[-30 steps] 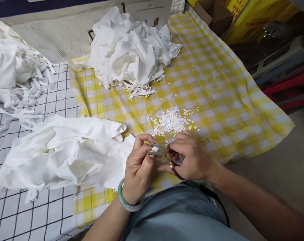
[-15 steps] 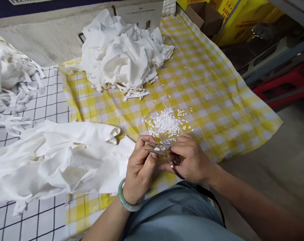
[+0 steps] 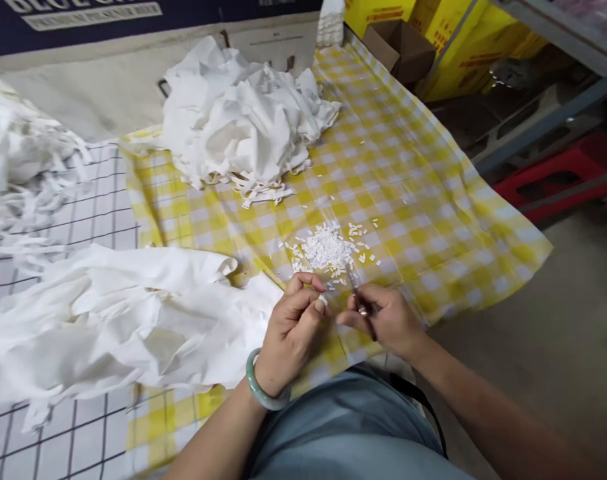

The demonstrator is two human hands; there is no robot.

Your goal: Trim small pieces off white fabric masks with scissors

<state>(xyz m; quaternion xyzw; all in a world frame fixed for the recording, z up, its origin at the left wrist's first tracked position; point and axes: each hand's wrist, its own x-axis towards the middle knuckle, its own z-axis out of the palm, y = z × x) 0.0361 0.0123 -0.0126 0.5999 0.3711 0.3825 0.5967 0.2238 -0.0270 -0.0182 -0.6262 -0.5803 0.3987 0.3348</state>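
My left hand (image 3: 293, 330), with a green bangle at the wrist, is closed in a pinch. A small white end of fabric (image 3: 323, 301) pokes out between its thumb and forefinger. White cloth (image 3: 133, 320) spreads leftward from behind this hand, partly crumpled. My right hand (image 3: 393, 323) is wrapped round a pair of scissors (image 3: 362, 311), seen nearly edge-on with the blades pointing away from me. The scissors are apart from the pinched fabric. Just beyond both hands lies a heap of tiny white snippets (image 3: 327, 248), some scattered around it.
A big pile of white cloth pieces (image 3: 238, 123) sits farther back on the yellow checked cloth (image 3: 413, 220). More white pieces with straps (image 3: 18, 153) lie at left. A large carton (image 3: 98, 87) stands behind. Metal shelving (image 3: 543, 127) and a red stool (image 3: 558, 180) are at right.
The scissors have swung from lying across the left fingertips to pointing away from me, and the right hand has drawn slightly right. The left hand keeps its pinch. The view has shifted a little.
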